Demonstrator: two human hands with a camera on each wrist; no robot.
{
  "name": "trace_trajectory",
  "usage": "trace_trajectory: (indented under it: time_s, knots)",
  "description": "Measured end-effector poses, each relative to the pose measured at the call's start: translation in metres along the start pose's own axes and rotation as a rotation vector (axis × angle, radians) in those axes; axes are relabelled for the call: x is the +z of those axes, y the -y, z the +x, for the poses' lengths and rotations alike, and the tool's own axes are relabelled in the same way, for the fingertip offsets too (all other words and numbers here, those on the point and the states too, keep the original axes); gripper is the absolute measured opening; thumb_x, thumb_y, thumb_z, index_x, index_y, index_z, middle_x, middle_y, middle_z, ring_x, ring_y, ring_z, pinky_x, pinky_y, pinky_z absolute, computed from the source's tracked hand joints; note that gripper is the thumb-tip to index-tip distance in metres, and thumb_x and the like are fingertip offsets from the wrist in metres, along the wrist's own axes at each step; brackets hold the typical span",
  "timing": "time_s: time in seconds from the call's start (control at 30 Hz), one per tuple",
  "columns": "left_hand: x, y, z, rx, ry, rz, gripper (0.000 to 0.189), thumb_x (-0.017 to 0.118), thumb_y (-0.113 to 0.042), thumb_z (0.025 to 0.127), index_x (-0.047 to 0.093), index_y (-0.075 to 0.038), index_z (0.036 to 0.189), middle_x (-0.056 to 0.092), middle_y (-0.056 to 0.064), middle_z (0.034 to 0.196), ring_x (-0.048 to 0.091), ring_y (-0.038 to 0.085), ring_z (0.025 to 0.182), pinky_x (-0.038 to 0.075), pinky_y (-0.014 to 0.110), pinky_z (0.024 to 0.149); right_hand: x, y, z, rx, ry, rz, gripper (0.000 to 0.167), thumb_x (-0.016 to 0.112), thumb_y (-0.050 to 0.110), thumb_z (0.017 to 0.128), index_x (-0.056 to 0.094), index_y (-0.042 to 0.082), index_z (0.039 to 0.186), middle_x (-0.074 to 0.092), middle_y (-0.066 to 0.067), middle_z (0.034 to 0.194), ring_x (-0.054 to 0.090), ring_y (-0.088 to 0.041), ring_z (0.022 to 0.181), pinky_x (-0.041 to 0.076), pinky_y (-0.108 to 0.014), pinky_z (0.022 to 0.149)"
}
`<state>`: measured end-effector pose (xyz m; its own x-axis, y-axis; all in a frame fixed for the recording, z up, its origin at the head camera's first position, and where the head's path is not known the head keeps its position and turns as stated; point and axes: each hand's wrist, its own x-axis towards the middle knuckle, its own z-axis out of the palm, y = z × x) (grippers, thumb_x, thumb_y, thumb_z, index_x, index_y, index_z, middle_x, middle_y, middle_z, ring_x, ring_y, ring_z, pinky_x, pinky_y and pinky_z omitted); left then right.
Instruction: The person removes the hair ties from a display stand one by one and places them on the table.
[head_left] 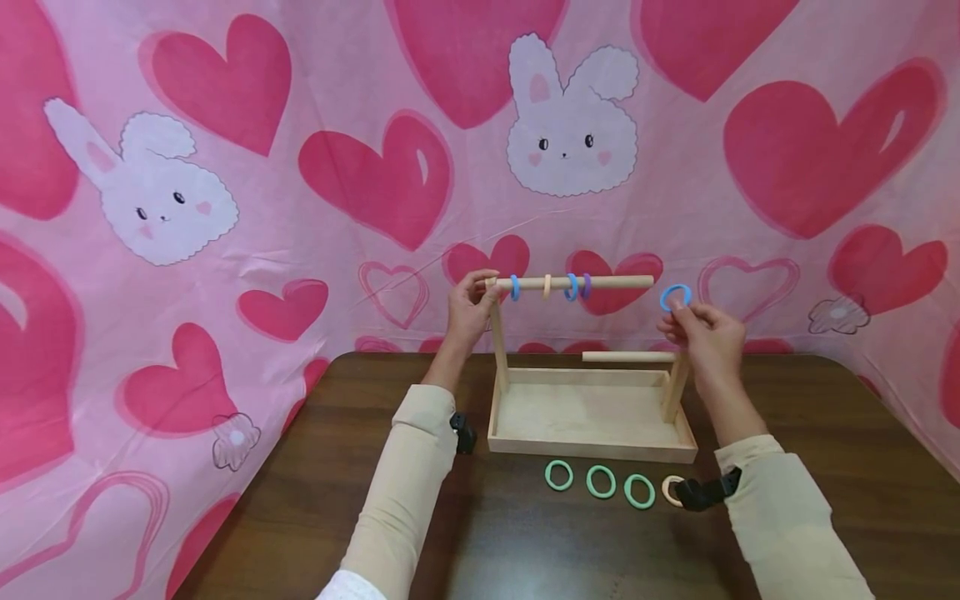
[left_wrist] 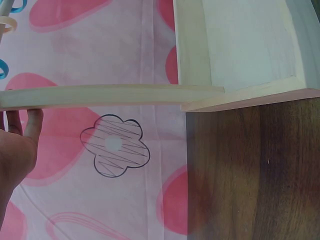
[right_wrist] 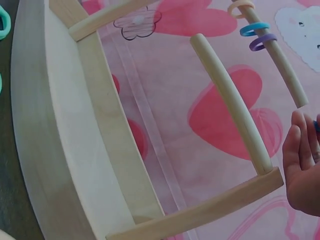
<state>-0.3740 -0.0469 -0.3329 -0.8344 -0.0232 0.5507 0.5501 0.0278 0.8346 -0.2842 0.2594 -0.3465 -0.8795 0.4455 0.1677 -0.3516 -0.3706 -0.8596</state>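
Observation:
A wooden rack with a shallow tray base [head_left: 592, 454] stands on the table. My left hand [head_left: 471, 310] grips the top of its left post [head_left: 498, 346], where the upper rod [head_left: 622, 282] begins. On that rod hang a blue ring [head_left: 514, 288], a beige ring [head_left: 547, 287], another blue ring [right_wrist: 255, 29] and a purple ring [right_wrist: 262, 42]. Between thumb and fingers, my right hand [head_left: 708, 337] pinches a blue ring [head_left: 676, 297], held up just right of the rod's free end. In the right wrist view, that ring is mostly hidden by the fingers.
Below the right hand, a shorter lower rod [head_left: 626, 357] points left from the right post [head_left: 676, 387]. In front of the tray lie three green rings [head_left: 601, 482] and a beige ring [head_left: 672, 491], partly covered by the right wrist's black strap. A pink heart-patterned cloth [head_left: 300, 225] hangs behind the table.

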Motion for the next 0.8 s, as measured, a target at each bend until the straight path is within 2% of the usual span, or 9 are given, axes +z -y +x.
trace_trajectory:
  time_s: [0.2, 0.47, 0.67, 0.8]
  knots:
    - [0.000, 0.001, 0.001, 0.008, -0.001, 0.003, 0.025, 0.066, -0.002, 0.096, 0.064, 0.008, 0.119, 0.069, 0.033, 0.105, 0.061, 0.006, 0.076, 0.058, 0.023, 0.078, -0.011, 0.001, -0.005, 0.035, 0.080, 0.012, 0.021, 0.068, 0.006, 0.095, 0.075, 0.014, 0.077, 0.075, 0.002, 0.064, 0.074, -0.007, 0.059, 0.059, -0.018, 0.061]
    - [-0.001, 0.001, 0.000, 0.011, 0.001, 0.021, 0.025, 0.066, -0.001, 0.096, 0.064, 0.007, 0.119, 0.067, 0.036, 0.107, 0.061, 0.001, 0.074, 0.054, 0.019, 0.073, -0.025, -0.001, -0.013, 0.055, 0.219, 0.021, 0.025, 0.064, 0.005, 0.098, 0.077, 0.013, 0.079, 0.077, 0.002, 0.068, 0.075, -0.007, 0.063, 0.059, -0.019, 0.063]
    - [-0.001, 0.002, 0.001, 0.032, 0.004, 0.020, 0.024, 0.066, 0.000, 0.095, 0.063, 0.009, 0.118, 0.068, 0.036, 0.104, 0.061, -0.001, 0.073, 0.054, 0.018, 0.072, -0.036, -0.002, -0.021, 0.100, 0.310, -0.002, 0.025, 0.062, 0.006, 0.100, 0.078, 0.014, 0.081, 0.077, 0.003, 0.070, 0.075, -0.006, 0.065, 0.059, -0.018, 0.064]
    - [-0.001, 0.002, 0.001, 0.025, 0.000, 0.012, 0.024, 0.066, 0.000, 0.095, 0.064, 0.008, 0.118, 0.068, 0.036, 0.104, 0.061, 0.002, 0.073, 0.057, 0.019, 0.074, -0.045, -0.003, -0.027, 0.143, 0.353, -0.035, 0.028, 0.060, 0.006, 0.101, 0.078, 0.014, 0.082, 0.077, 0.004, 0.071, 0.075, -0.005, 0.065, 0.059, -0.018, 0.064]
